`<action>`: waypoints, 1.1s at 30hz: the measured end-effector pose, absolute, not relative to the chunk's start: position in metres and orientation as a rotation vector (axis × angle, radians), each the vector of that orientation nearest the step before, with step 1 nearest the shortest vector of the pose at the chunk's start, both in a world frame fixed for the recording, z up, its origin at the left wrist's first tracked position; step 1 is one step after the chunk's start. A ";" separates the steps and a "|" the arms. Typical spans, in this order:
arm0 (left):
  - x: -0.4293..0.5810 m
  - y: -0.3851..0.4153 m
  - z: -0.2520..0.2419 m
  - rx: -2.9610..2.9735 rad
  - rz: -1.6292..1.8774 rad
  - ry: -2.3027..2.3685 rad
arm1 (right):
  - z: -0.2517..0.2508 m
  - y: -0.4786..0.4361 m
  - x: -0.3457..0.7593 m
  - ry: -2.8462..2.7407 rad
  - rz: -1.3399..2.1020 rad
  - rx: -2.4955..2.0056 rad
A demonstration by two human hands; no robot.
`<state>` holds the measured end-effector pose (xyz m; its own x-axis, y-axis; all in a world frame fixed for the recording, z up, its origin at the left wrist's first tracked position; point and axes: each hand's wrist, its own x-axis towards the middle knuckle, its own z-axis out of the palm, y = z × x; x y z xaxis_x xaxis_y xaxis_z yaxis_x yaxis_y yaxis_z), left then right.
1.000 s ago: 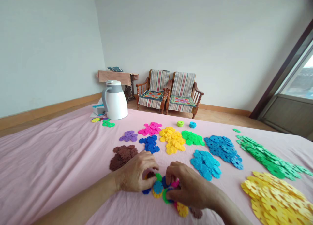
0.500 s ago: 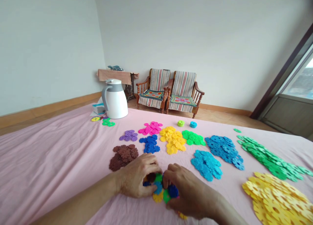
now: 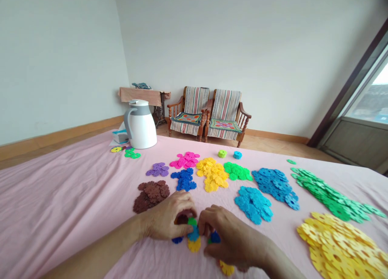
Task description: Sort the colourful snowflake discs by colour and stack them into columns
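In the head view, several plastic snowflake discs (image 3: 194,244) in yellow, light blue and green sit together between my hands, low in the middle of the cloth. My left hand (image 3: 170,216) is closed on them from the left, thumb against the light blue disc; dark blue and brown discs show under its fingers. On the right, my right hand (image 3: 228,235) curls over a dark blue disc (image 3: 215,236) with a bit of green beside it, fingertips close to the light blue disc. Its palm side is hidden. Below that hand a yellow disc (image 3: 226,268) pokes out.
Sorted disc piles lie beyond my hands: brown (image 3: 151,196), purple (image 3: 157,169), dark blue (image 3: 183,179), pink, yellow (image 3: 212,174), light blue (image 3: 254,204). Larger green and yellow piles (image 3: 342,246) are at right. A white jug (image 3: 142,127) stands at the back left.
My hands have drawn slightly apart. The green and dark blue discs by my right hand have shifted away from the yellow and light blue ones. The view has shifted slightly.
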<state>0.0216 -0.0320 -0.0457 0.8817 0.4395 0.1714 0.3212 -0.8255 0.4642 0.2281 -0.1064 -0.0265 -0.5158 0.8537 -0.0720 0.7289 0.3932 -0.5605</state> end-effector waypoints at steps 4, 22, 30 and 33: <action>0.019 -0.029 -0.044 2.596 0.349 0.519 | -0.023 -0.105 0.236 -2.434 0.818 -1.440; 0.018 -0.028 -0.048 2.434 0.382 0.573 | -0.028 -0.092 0.234 -2.215 0.758 -1.412; 0.022 -0.025 -0.057 2.084 0.570 0.849 | -0.055 -0.052 0.294 -1.708 0.319 -1.804; 0.025 -0.023 -0.058 2.042 0.647 0.908 | -0.066 -0.034 0.320 -1.398 0.354 -1.793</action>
<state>0.0247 -0.0228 -0.0585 0.6128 0.7799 0.1272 0.3755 -0.4290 0.8216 0.3199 -0.0336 -0.0663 0.3454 0.9038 0.2526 0.6745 -0.0520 -0.7364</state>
